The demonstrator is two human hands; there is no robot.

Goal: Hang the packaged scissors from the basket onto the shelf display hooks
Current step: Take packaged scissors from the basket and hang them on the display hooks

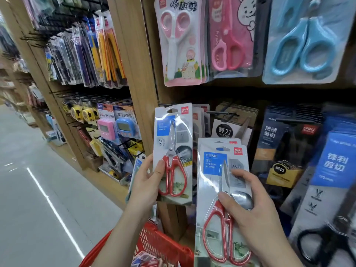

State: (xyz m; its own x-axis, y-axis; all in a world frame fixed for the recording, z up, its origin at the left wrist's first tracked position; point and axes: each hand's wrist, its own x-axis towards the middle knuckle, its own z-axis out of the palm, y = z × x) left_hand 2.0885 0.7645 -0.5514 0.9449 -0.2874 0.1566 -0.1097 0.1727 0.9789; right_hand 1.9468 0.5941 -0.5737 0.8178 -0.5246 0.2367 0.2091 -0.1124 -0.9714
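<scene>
Two hands raised: left hand (149,182) and right hand (252,207) each gripping scissors pack.

Left red scissors pack (181,132): "deli" on red corner tag.
Right red scissors pack (212,189): "deli" tag, "HOME" on blue panel.
Brown card pack (231,120): "剪刀".
Dark pack (273,143): "防锈剪切".
Blue pack (335,160): "锋利剪切".
Pink scissors pack (181,45): "RABBIT".

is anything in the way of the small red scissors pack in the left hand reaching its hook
Nothing visible does. The left hand holds the small scissors pack up by the hung packs of its row, top hole free. The right hand and its larger packs sit lower, off to the side.
</scene>
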